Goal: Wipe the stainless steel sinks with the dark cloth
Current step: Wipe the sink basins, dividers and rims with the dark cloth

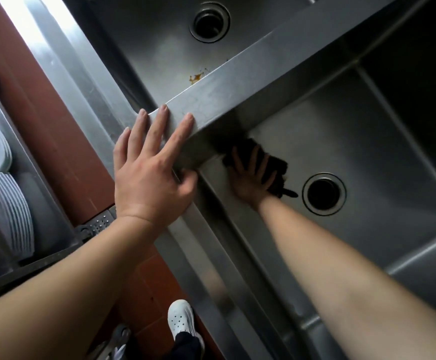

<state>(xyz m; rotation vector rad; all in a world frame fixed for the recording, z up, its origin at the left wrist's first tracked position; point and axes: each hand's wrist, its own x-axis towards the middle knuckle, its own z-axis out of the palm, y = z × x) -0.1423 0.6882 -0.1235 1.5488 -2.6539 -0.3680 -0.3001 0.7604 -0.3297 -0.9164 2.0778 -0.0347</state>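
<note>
Step in hand, by the look of it: wiping the floor of the right basin (367, 141), near-left corner. The right hand (250, 178) lies flat, fingers spread straight, pressing the dark cloth (276, 172) onto the steel just below the divider (237, 100) betw. the two basins. The left hand (149, 175) rests open on the divider's near end, thumb hooked over its edge, prob. as a brace.

The cloth is a crumpled pad; its long axis runs from the corner toward the drain (325, 193), with a thin tail pointing at the drain rim.

Next move likely calls for sweeping outward past the drain, w/ steady pressure. The left basin (159, 48) shows a brownish stain (196, 77) against the divider wall, not yet wiped.
</note>
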